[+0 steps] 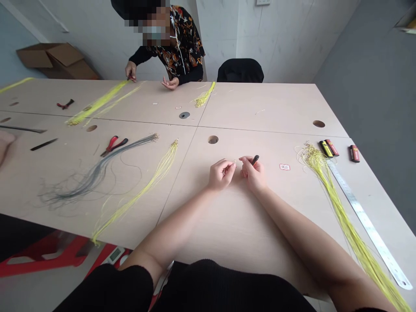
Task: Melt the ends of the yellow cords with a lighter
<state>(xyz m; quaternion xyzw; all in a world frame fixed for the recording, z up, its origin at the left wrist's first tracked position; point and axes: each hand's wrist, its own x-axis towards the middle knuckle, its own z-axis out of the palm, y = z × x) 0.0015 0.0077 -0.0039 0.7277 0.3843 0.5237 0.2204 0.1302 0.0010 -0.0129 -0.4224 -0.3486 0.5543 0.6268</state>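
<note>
My L hand (221, 174) is curled, fingertips pinching a tiny pale bit (234, 162), too small to tell what. R hand (252, 175) grips a short black stick (255, 160), close beside the L, both just over the table (234, 229). To my right, a bunch of yellow cords (328, 190) lies by a steel ruler (364, 221). Left: red pliers (113, 146), grey cords (97, 171). Far side, a co-worker's hand (131, 71) is at more yellow cords (97, 102).
</note>
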